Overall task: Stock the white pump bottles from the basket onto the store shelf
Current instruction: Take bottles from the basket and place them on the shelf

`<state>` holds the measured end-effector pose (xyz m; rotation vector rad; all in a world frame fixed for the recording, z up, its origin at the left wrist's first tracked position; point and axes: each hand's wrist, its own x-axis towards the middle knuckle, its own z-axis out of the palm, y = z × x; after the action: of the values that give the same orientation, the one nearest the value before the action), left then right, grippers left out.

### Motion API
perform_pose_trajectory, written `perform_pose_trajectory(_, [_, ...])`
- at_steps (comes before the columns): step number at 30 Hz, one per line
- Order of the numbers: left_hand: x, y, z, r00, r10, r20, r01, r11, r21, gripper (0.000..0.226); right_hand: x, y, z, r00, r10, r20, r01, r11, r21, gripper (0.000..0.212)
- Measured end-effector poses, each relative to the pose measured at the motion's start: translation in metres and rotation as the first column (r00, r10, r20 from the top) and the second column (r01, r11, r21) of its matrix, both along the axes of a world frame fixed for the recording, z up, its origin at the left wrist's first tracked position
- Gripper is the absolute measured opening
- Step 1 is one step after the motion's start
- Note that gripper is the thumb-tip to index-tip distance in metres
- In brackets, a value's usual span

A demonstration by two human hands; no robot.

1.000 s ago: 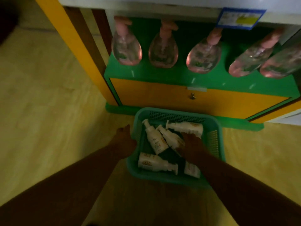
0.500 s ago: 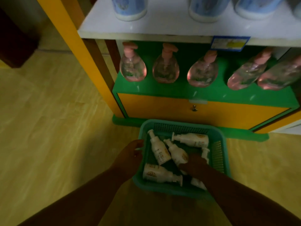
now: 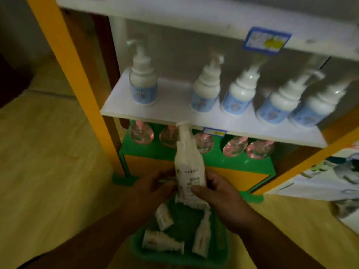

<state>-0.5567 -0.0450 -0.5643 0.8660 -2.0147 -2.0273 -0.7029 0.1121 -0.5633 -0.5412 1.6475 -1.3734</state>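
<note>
My right hand (image 3: 219,199) grips a white pump bottle (image 3: 187,162) by its lower half and holds it upright above the green basket (image 3: 139,251), pump top near the white shelf's (image 3: 174,105) front edge. My left hand (image 3: 153,186) touches the bottle's left side with curled fingers; something small may be under them, too blurred to tell. Three more white pump bottles lie in the basket: one (image 3: 164,214) at the left, one (image 3: 159,242) along the front, one (image 3: 202,235) at the right.
Blue-labelled white pump bottles (image 3: 206,90) stand in a row on the white shelf, with a gap after the leftmost one (image 3: 142,82). Pink bottles (image 3: 233,148) line the green shelf below. A yellow upright (image 3: 77,74) frames the left. Price tags (image 3: 267,39) hang on shelf edges.
My right hand has lifted one white bottle out of the basket to shelf height. My left hand left the basket rim and came to the bottle. The view tilted upward.
</note>
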Motion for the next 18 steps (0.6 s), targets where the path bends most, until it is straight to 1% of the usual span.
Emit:
perform_pose_trajectory(2, [0.004, -0.005, 0.038, 0.996, 0.016, -0.084, -0.024, 0.995, -0.093, 0.039, 0.000, -0.006, 0.037, 0.999, 0.022, -0.033, -0.026, 0.994, -0.108, 0.054])
perform_pose_trajectory(5, [0.007, -0.010, 0.084, 0.979, 0.009, -0.206, -0.045, 0.984, -0.172, 0.049, 0.000, -0.016, 0.083, 0.996, 0.032, -0.077, -0.051, 0.967, -0.250, 0.054])
perform_pose_trajectory(7, [0.006, -0.011, 0.111, 0.958, 0.035, -0.285, -0.106, 0.965, -0.239, 0.051, 0.000, -0.021, 0.107, 0.992, 0.018, -0.121, -0.056, 0.944, -0.324, 0.057])
perform_pose_trajectory(8, [0.005, -0.012, 0.124, 0.947, 0.040, -0.319, -0.132, 0.953, -0.273, 0.051, -0.001, -0.024, 0.117, 0.991, 0.003, -0.135, -0.052, 0.933, -0.356, 0.062])
perform_pose_trajectory(9, [0.004, -0.013, 0.138, 0.935, 0.034, -0.352, -0.147, 0.943, -0.299, 0.050, -0.002, -0.027, 0.128, 0.989, -0.008, -0.144, -0.048, 0.923, -0.383, 0.065])
perform_pose_trajectory(10, [0.003, -0.014, 0.150, 0.922, 0.023, -0.387, -0.155, 0.937, -0.312, 0.049, -0.003, -0.029, 0.139, 0.988, -0.025, -0.155, -0.041, 0.912, -0.408, 0.064])
perform_pose_trajectory(12, [0.000, -0.017, 0.173, 0.890, 0.007, -0.456, -0.163, 0.938, -0.305, 0.047, -0.007, -0.034, 0.161, 0.981, -0.057, -0.187, -0.033, 0.894, -0.446, 0.054])
perform_pose_trajectory(14, [-0.004, -0.020, 0.193, 0.860, -0.027, -0.509, -0.160, 0.935, -0.318, 0.051, -0.011, -0.041, 0.184, 0.970, -0.080, -0.228, -0.039, 0.879, -0.475, 0.052])
perform_pose_trajectory(18, [-0.017, -0.036, 0.225, 0.836, -0.071, -0.544, -0.209, 0.876, -0.435, 0.056, -0.016, -0.056, 0.226, 0.936, -0.128, -0.329, -0.054, 0.870, -0.490, 0.051])
